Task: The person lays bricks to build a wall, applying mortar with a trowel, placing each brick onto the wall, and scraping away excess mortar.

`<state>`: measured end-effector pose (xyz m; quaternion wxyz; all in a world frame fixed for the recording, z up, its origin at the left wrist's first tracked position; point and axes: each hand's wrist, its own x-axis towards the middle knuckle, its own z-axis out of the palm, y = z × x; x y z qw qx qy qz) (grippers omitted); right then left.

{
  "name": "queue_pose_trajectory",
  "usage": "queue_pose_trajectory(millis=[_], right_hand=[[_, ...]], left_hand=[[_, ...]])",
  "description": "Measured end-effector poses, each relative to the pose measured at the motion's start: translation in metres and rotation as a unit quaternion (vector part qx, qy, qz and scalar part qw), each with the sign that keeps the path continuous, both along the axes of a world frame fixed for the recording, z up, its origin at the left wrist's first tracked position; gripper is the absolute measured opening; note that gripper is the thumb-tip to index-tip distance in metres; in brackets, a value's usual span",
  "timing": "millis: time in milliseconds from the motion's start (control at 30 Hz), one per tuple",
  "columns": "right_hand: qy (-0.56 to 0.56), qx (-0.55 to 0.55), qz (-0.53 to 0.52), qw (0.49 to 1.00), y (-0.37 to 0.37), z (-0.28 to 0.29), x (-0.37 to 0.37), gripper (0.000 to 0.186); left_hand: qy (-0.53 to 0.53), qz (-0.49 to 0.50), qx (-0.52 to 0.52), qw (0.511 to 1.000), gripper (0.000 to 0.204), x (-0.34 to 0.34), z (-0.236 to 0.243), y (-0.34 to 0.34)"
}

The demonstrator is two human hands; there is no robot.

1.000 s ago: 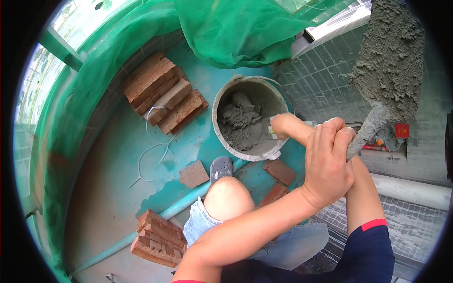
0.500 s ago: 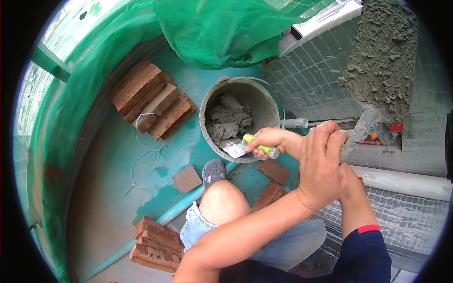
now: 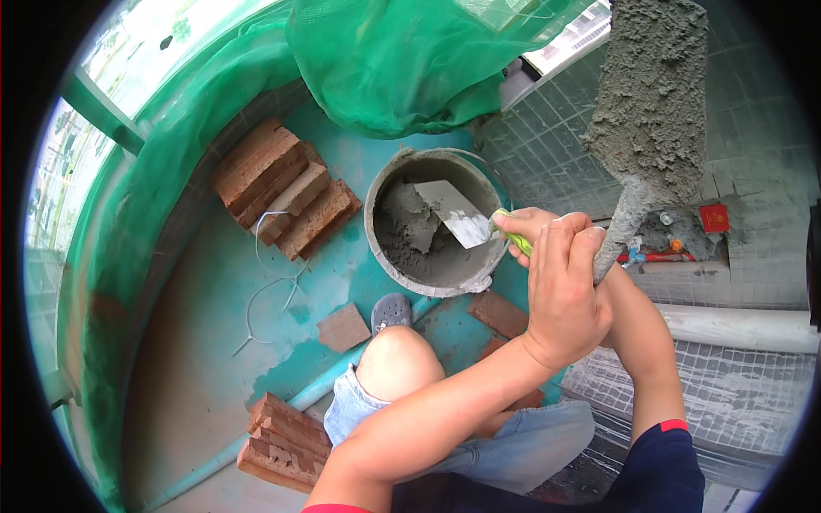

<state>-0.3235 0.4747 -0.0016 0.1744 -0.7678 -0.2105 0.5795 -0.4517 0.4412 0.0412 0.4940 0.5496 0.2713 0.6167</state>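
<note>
One tool to each hand: the left hand (image 3: 566, 291), right of the frame's middle, has its fingers wrapped firmly round the crusted handle of a flat tool (image 3: 654, 103) thickly covered with gray mortar, which rises into the upper right of the frame. The right hand (image 3: 526, 227) is partly hidden behind the left one; its visible fingers are closed round the yellow-green handle of a trowel (image 3: 462, 218). The forearms cross, the right hand reaching out on the left side of the other; whether the two touch I cannot tell.

The trowel's pale blade is tilted inside the mouth of a round bucket (image 3: 374, 214), at the center of the frame. Lumpy gray mortar (image 3: 400, 227) sits in the bucket, just beside the blade's left edge; whether they touch is unclear.

Left of the bucket, a pile of bricks (image 3: 278, 184) lies on the blue-green floor (image 3: 197, 359), with a thin white wire (image 3: 250, 321) beside it. A single brick piece (image 3: 344, 328) lies just left of a gray shoe (image 3: 391, 314). More bricks (image 3: 282, 445) are stacked at the lower left. Green netting (image 3: 385, 68) hangs across the top, and a red box (image 3: 714, 218) sits at the right.
</note>
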Motion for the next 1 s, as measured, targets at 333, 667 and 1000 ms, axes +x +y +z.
queue_pose_trajectory(millis=[333, 667, 1000], right_hand=[[-0.345, -0.141, 0.433, 0.821, -0.003, -0.136, 0.003, 0.050], [-0.244, -0.061, 0.321, 0.913, 0.026, -0.101, -0.043, 0.056], [-0.296, -0.081, 0.323, 0.895, 0.012, -0.038, 0.023, 0.048]], left_hand=[[-0.013, -0.057, -0.018, 0.998, 0.054, 0.006, 0.011, -0.020], [-0.025, -0.057, -0.038, 0.997, 0.054, 0.015, 0.013, -0.023], [-0.018, -0.060, -0.017, 0.998, 0.054, 0.019, 0.021, -0.029]])
